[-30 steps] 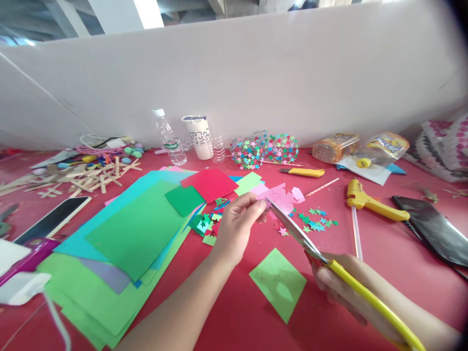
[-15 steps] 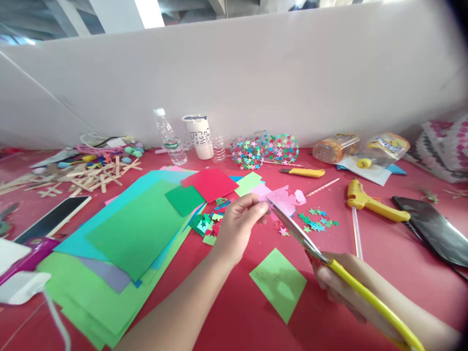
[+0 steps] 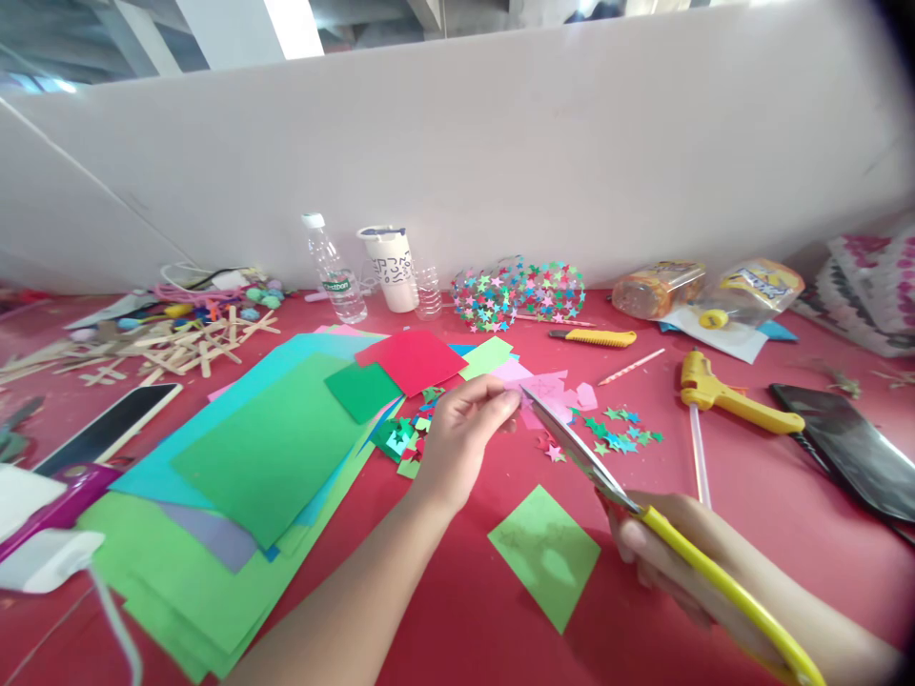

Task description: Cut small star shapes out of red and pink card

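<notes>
My left hand (image 3: 468,429) is closed in a pinch on a small piece of pink paper, mostly hidden by the fingers. My right hand (image 3: 664,543) grips yellow-handled scissors (image 3: 715,562), whose blades point up and left to the pinched paper. Behind the blade tips lie pink paper scraps (image 3: 554,386). Below, between the hands, a light green paper square (image 3: 547,562) with faint drawn lines rests on the red table (image 3: 443,610). Small cut-out paper stars (image 3: 619,433) are scattered beside the blades, and coloured paper scraps (image 3: 400,440) lie left of my left hand.
Coloured paper sheets (image 3: 264,448) spread across the left. Along the wall stand a water bottle (image 3: 339,281), a white cup (image 3: 390,272) and a star-covered bottle (image 3: 521,291). A utility knife (image 3: 593,337), yellow glue gun (image 3: 736,400) and black phone (image 3: 850,457) lie right.
My left hand has shifted very slightly left with the paper. The scissors stay in nearly the same place, tips still at the left fingertips.
</notes>
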`<action>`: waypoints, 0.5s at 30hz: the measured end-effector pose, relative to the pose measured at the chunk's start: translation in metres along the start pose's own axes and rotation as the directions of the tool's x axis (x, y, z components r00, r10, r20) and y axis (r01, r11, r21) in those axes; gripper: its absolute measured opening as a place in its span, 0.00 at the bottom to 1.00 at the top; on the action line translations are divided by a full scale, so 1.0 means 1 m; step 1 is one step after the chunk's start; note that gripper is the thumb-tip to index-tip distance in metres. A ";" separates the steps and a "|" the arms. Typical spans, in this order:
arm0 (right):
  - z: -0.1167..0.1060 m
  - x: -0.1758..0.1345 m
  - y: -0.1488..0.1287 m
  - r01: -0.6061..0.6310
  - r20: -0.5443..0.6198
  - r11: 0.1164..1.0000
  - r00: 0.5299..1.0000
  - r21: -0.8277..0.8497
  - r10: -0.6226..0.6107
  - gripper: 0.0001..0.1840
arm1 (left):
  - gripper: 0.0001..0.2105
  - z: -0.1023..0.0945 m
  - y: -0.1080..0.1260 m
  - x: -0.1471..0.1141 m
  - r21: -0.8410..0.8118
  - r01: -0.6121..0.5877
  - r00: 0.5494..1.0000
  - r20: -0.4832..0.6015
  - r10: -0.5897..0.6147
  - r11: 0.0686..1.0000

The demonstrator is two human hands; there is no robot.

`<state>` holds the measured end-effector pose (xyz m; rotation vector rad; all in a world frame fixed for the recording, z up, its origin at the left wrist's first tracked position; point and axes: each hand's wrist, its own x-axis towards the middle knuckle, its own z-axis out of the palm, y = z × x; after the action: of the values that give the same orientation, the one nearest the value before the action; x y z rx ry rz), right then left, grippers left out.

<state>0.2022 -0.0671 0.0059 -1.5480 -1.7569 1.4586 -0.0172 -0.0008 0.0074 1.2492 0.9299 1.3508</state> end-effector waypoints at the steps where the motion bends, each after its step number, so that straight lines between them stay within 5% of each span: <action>1: 0.000 0.001 0.002 -0.001 0.008 1.000 1.000 0.009 0.001 0.38 | 0.08 0.001 0.000 -0.001 -0.013 0.008 1.000 0.004 -0.008 1.000; 8: -0.001 0.002 0.002 0.008 0.089 1.000 0.996 0.022 -0.010 0.36 | 0.04 0.009 0.004 -0.004 -0.173 0.098 0.995 -0.013 -0.102 0.980; 15: 0.004 0.004 0.012 0.025 0.015 0.999 1.000 -0.034 -0.025 0.36 | 0.06 0.011 0.006 -0.004 -0.139 0.134 0.990 -0.012 -0.137 0.981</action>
<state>0.2038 -0.0669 -0.0069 -1.5305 -1.8121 1.4380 -0.0077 -0.0067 0.0141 1.0492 0.9039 1.3003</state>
